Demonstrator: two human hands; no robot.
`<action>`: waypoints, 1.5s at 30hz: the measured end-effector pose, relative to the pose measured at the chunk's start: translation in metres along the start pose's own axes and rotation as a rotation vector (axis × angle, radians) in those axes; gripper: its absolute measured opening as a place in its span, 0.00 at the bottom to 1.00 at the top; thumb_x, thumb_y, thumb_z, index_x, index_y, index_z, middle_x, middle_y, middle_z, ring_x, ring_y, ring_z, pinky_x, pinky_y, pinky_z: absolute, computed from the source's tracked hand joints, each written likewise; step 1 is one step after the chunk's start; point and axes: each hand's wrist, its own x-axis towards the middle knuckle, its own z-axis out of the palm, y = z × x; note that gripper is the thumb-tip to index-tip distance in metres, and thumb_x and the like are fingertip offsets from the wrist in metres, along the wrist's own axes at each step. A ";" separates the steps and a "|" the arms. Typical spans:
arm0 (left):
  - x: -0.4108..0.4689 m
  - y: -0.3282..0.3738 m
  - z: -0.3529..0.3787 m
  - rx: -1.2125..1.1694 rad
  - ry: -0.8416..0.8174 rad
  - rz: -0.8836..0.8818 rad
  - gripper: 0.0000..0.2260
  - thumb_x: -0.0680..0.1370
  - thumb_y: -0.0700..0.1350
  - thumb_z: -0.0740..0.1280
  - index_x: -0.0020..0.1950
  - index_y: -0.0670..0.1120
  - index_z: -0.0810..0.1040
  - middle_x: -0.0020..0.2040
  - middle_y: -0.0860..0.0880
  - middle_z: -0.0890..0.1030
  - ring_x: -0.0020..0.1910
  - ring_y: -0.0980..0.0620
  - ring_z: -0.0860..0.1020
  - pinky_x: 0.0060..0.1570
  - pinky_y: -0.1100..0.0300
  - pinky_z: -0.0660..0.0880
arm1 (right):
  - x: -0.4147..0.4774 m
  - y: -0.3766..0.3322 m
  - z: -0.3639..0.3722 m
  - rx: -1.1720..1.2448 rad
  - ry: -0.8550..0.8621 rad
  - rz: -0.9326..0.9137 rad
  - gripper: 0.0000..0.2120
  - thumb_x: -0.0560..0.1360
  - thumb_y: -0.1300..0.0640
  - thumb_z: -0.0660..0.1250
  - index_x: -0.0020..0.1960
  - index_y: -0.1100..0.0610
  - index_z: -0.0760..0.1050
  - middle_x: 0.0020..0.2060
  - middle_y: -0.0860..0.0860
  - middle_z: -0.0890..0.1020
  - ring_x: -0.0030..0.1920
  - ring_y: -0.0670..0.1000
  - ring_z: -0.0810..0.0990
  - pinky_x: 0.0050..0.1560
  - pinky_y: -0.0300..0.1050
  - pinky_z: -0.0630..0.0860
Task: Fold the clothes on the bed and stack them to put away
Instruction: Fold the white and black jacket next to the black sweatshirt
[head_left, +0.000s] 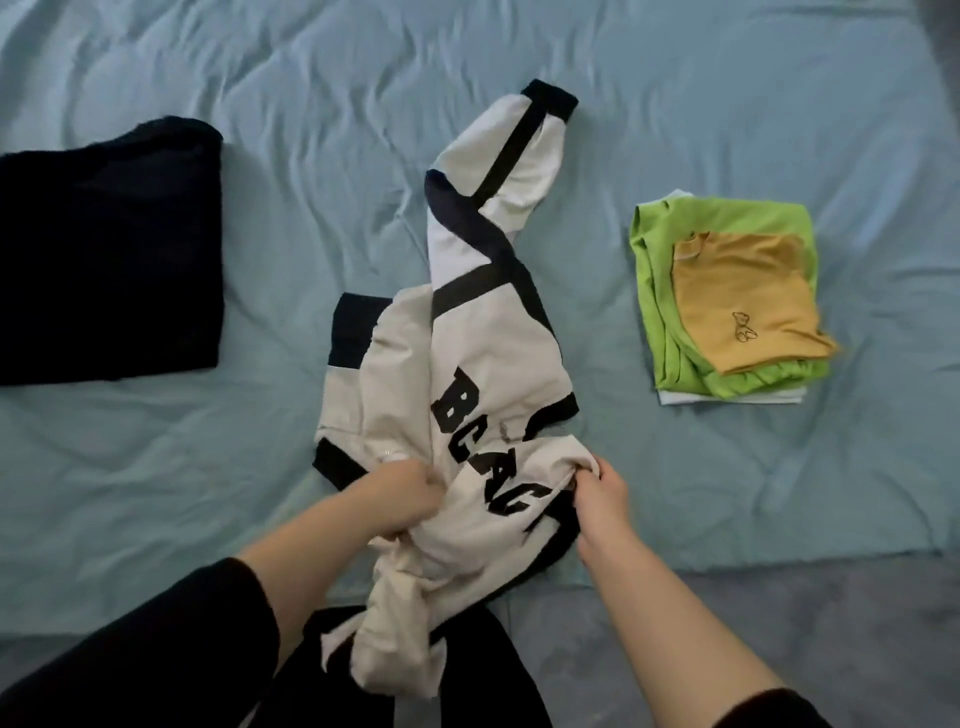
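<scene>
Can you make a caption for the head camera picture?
The left hand and right hand grip a white sweatshirt on the bed, between a dark garment and a shirt stack.

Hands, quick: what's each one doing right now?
Left hand: fingers curled, gripping the white and black sweatshirt.
Right hand: pinching a bunch of the same sweatshirt.

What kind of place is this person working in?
Probably a bedroom: a wrinkled light-blue bed sheet covers the surface, and on it are a white-and-black lettered sweatshirt, a folded dark garment and a stack of folded green and mustard-yellow shirts.
</scene>
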 end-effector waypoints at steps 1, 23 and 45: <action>-0.004 0.002 -0.005 -0.002 0.031 0.010 0.11 0.76 0.52 0.58 0.52 0.53 0.78 0.38 0.50 0.80 0.34 0.49 0.80 0.31 0.61 0.71 | 0.000 0.000 -0.002 0.009 0.009 0.009 0.17 0.77 0.67 0.55 0.56 0.52 0.78 0.49 0.50 0.82 0.49 0.49 0.79 0.49 0.42 0.74; 0.026 -0.077 0.016 -0.226 0.616 -0.087 0.15 0.81 0.57 0.57 0.53 0.46 0.71 0.37 0.51 0.76 0.38 0.47 0.78 0.37 0.53 0.73 | 0.006 -0.007 0.047 -0.012 -0.074 0.124 0.07 0.79 0.54 0.61 0.51 0.54 0.75 0.44 0.53 0.82 0.43 0.52 0.80 0.41 0.46 0.78; 0.049 -0.100 -0.139 0.114 0.637 0.018 0.10 0.79 0.55 0.60 0.43 0.54 0.74 0.43 0.54 0.79 0.43 0.50 0.75 0.45 0.54 0.67 | 0.033 -0.093 0.025 -0.657 -0.286 -0.419 0.10 0.73 0.67 0.64 0.43 0.52 0.79 0.38 0.50 0.81 0.39 0.47 0.75 0.37 0.33 0.70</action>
